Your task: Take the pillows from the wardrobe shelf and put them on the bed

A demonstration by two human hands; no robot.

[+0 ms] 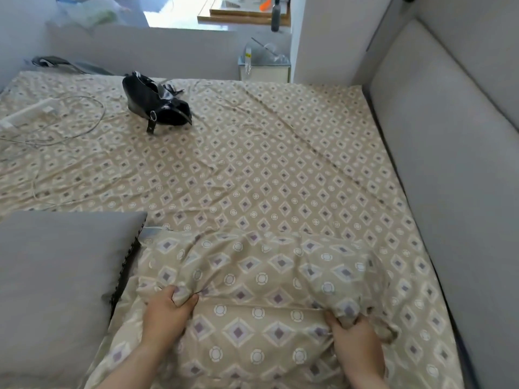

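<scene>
Head view: the only view; it looks down at two bare hands over a bed.
Pillow: a soft, puffy pillow in a beige cloth cover with purple diamonds and white rings (266, 276) lies on the bed, right under the fingers.
Left hand: the left hand (165, 313) has its fingers (171, 293) squeezed shut on a bunch of the pillow's cover.
Right hand: the right hand (354, 335) has its fingers (332, 318) closed tight on another bunch of the cover.
Why held so: I think pinching the loose cloth at two spots lets the person drag or set the floppy pillow straight.
Grey pillow: a flat, plain grey cloth pillow (56, 276) sits just beside the left fingers, touching the beige pillow, so both seem laid side by side at one end.
Bed: the wide bed with a beige diamond-print sheet (280, 164) spreads out beyond the fingertips.
Far from the fingers: a shiny black leather handbag with straps (154, 103) and a thin white cable with a plug strip (56, 119) lie well apart from both hands.
Right of the right fingers: a padded grey headboard panel (449, 164) runs along the bed's edge.
Wardrobe shelf: not in view.
Writing: none that I can read.
</scene>
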